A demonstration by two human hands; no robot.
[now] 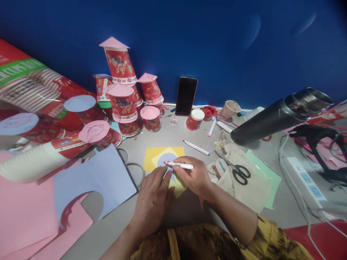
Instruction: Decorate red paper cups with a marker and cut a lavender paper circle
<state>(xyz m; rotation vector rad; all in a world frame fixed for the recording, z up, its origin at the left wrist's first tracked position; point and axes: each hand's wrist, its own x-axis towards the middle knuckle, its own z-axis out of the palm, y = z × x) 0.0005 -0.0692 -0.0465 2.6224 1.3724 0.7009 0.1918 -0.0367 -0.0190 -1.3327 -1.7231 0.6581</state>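
My right hand (195,173) grips a white marker (183,165), its red tip over a light blue paper circle (164,157). That circle lies on yellow paper (151,156), partly covered by my fingers. With its fingers stretched out flat, my left hand (154,196) presses on the near side of the circle. Another white marker (196,148) with a dark tip lies just beyond my right hand. To the right, black-handled scissors (240,173) rest on a beige cloth (249,187).
Red paper cups (123,106), several with pink cone tops, stand stacked at the back left. A phone (186,96) leans on the blue wall. A black thermos (271,117), power strip (309,184) and cables are right; cut blue paper (114,177) and pink sheets (29,213) lie left.
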